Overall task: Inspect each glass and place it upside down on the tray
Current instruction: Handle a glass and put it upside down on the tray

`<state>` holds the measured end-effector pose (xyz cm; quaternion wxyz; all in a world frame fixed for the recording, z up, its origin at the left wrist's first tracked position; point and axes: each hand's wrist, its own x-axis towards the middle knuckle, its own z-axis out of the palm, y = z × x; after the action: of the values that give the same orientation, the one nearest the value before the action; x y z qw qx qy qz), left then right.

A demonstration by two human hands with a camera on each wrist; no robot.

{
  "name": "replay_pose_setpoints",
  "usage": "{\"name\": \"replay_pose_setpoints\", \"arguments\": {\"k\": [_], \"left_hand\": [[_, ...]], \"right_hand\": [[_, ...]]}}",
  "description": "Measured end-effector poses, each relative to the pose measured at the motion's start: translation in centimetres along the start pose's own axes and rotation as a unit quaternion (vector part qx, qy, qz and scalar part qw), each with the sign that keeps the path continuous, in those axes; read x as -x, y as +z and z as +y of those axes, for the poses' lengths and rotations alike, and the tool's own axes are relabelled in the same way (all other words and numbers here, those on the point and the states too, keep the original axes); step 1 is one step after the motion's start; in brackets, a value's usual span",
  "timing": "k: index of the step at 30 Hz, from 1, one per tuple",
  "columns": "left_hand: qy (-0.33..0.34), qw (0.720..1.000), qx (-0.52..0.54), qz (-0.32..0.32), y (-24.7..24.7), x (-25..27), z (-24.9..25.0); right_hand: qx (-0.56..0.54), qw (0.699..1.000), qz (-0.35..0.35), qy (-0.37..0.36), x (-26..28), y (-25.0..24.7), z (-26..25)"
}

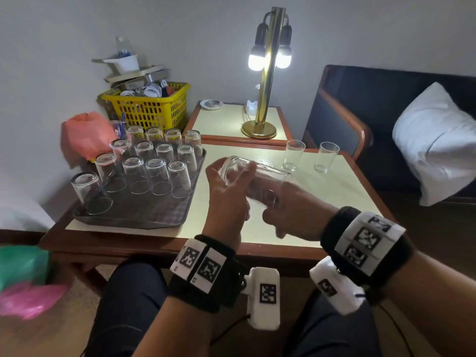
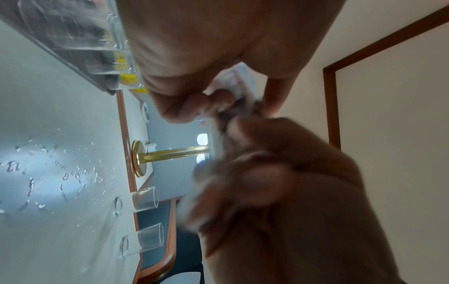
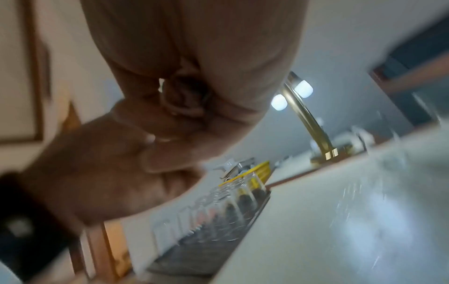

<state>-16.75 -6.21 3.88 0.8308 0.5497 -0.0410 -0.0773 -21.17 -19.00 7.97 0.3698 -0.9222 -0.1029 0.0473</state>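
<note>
A clear glass (image 1: 257, 171) lies on its side in the air over the middle of the table, gripped by both hands. My left hand (image 1: 222, 180) curls round its base end and my right hand (image 1: 273, 199) holds the rim end. In the wrist views the hands fill the frame and the glass is a blur between them. The dark tray (image 1: 144, 215) on the left carries several glasses (image 1: 157, 176) standing upside down in rows. Two more glasses (image 1: 293, 155) (image 1: 326, 157) stand upright at the table's far right, also seen as glasses (image 2: 144, 198) in the left wrist view.
A lit brass lamp (image 1: 265, 99) stands on the side table behind. A yellow basket (image 1: 149, 109) and an orange bag (image 1: 85, 135) sit behind the tray. Water drops (image 2: 48, 173) wet the tabletop. A dark sofa with a white pillow (image 1: 432, 140) is on the right.
</note>
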Motion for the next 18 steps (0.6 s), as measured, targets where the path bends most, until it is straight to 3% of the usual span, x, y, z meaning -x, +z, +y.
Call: {"name": "replay_pose_setpoints", "arguments": {"k": [2,4,5,7,9,10,11,12,14,15,16,18], "left_hand": [[-0.019,1.0,-0.003,0.019,-0.2,-0.1,0.1],[0.007,1.0,0.011,0.013,-0.1,0.0,0.1],[0.026,0.999,0.029,0.003,0.0,0.2,0.1],[0.06,0.995,0.083,-0.012,0.0,0.7,-0.1],[0.087,0.99,0.113,-0.024,0.0,0.9,-0.4],[0.094,0.989,0.109,-0.033,0.0,0.9,-0.7],[0.095,0.99,0.095,-0.037,-0.1,0.8,-0.9],[0.087,0.993,0.071,-0.035,-0.2,0.8,-0.9],[0.045,0.999,0.017,-0.014,-0.4,0.5,-0.4],[0.02,1.0,-0.006,-0.003,-0.3,0.4,-0.1],[-0.002,1.0,-0.021,0.008,-0.4,0.3,0.1],[-0.03,0.999,-0.014,0.018,-0.3,0.2,0.4]], "right_hand": [[0.243,0.969,0.001,-0.047,-0.3,0.4,0.1],[0.258,0.961,0.004,-0.103,-0.4,1.2,0.3],[0.193,0.975,0.003,-0.11,-0.5,1.2,0.6],[-0.064,0.995,-0.013,-0.072,-0.2,0.9,0.4],[-0.318,0.945,-0.078,-0.01,0.4,0.9,-0.2],[-0.395,0.913,-0.097,0.013,0.7,0.9,-0.3],[-0.414,0.904,-0.104,0.025,0.9,0.8,-0.4],[-0.388,0.917,-0.091,0.028,0.9,0.8,-0.4],[-0.15,0.988,-0.016,-0.015,0.7,1.0,-0.3],[0.006,0.999,0.009,-0.048,0.6,1.2,-0.2],[0.125,0.99,0.017,-0.068,0.5,1.3,-0.3],[0.172,0.982,0.018,-0.072,0.5,1.6,-0.3]]}}
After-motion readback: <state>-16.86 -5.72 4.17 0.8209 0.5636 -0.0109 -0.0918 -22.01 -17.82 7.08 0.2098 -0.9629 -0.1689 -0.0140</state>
